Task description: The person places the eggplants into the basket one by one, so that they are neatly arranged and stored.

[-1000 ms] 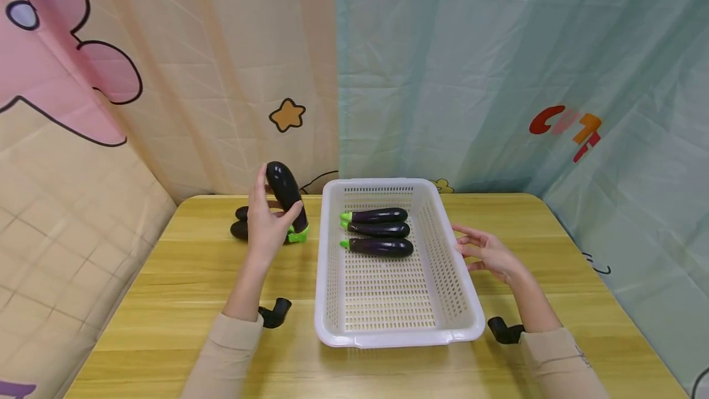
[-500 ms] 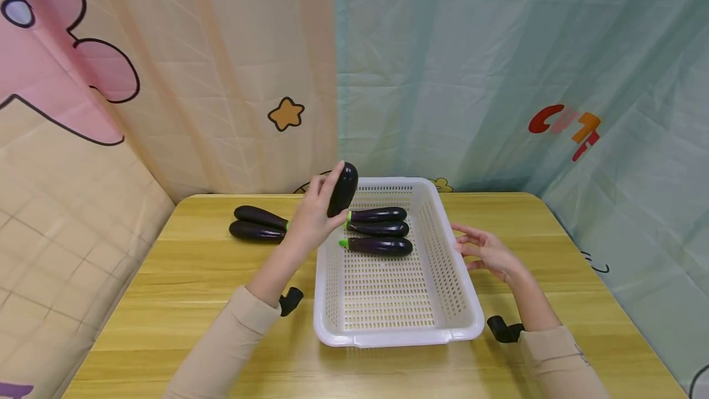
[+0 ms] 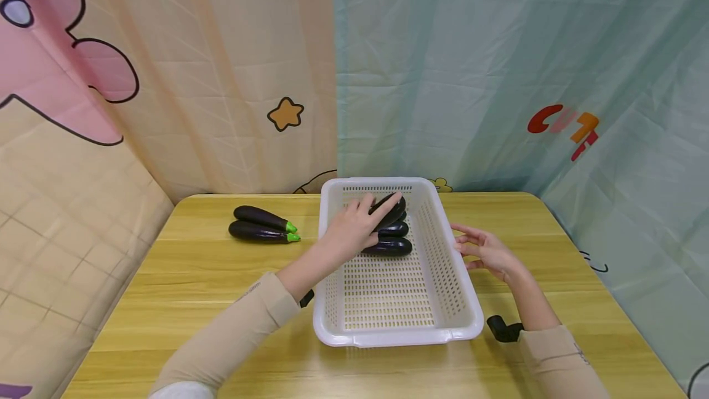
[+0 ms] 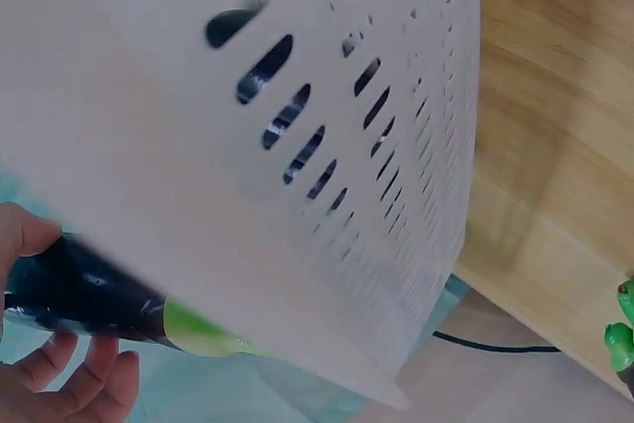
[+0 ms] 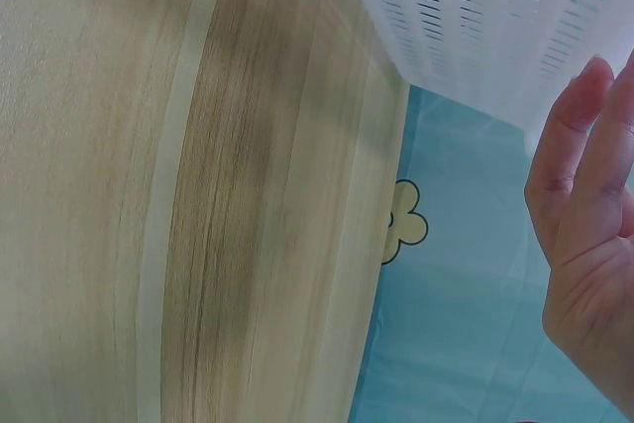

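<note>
Head view: a wooden table (image 3: pixel 183 282) with a pale yellow grain stands in a corner hung with printed cloth, a peach curtain (image 3: pixel 166 79) with pink cartoon shapes and a small star to the left, a pale green curtain (image 3: pixel 498 79) with coloured lettering to the right. A white perforated plastic basket (image 3: pixel 451 300) sits on the middle of the table. The left hand (image 3: pixel 354 233) reaches over the basket's left wall, its fingers curled around a dark purple, glossy eggplant (image 3: pixel 388 207) held at the far end of the basket, on or just above the other eggplants (image 3: pixel 394 245) lying there side by side. Two more eggplants (image 3: pixel 260 225), with bright green stem caps pointing right, lie touching each other on the table left of the basket. The right hand (image 3: pixel 487 251) is just beside the basket's right wall with fingers spread and relaxed, gripping nothing.

Left wrist view: the basket's slotted white wall (image 4: pixel 327 146) fills most of the picture, blurred. At the lower left the left hand (image 4: pixel 59 364) grips the eggplant (image 4: pixel 79 289), showing its shiny near-black skin and light green cap.

Right wrist view: the table's wood grain (image 5: pixel 198 195), a corner of the basket (image 5: pixel 495 17), and the right hand (image 5: pixel 584 245) with straight fingers near the basket wall; whether they touch it cannot be told.
</note>
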The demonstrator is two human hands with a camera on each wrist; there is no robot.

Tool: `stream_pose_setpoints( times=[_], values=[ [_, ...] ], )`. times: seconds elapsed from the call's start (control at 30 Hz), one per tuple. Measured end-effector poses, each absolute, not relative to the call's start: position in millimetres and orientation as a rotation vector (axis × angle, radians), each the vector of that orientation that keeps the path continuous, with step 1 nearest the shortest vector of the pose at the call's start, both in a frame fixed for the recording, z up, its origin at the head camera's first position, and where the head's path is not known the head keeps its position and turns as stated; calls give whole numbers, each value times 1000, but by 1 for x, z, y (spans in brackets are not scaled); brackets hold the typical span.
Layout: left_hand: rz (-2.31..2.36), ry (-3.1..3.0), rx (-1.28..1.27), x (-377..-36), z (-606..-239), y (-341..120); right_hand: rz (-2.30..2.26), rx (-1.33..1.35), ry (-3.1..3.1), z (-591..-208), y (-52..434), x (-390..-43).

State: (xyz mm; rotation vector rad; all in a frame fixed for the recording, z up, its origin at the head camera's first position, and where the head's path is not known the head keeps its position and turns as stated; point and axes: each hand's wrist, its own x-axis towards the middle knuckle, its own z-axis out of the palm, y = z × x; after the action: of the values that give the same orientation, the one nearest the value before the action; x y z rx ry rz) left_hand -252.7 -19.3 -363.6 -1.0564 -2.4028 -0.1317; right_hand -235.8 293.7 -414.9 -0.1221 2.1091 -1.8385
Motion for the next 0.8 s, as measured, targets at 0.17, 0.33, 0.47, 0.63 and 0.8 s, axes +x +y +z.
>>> stream_pose_setpoints(
  times=[0.17, 0.33, 0.47, 0.63, 0.8],
  values=[
    [74, -2399, -1103, -250, -372, -12, -1843, -118, 2101, -415, 293, -236],
    [271, -2399, -1142, -250, -387, -6, -1843, -126, 2103, -415, 294, -236],
    [366, -2417, -1214, -249, -398, -2, -1848, -123, 2100, -415, 293, -236],
    [439, -2467, -1281, -248, -408, 1, -1836, -141, 2112, -414, 293, -235],
    [491, -2454, -1323, -246, -414, 4, -1835, -150, 2115, -412, 293, -235]
  ],
)
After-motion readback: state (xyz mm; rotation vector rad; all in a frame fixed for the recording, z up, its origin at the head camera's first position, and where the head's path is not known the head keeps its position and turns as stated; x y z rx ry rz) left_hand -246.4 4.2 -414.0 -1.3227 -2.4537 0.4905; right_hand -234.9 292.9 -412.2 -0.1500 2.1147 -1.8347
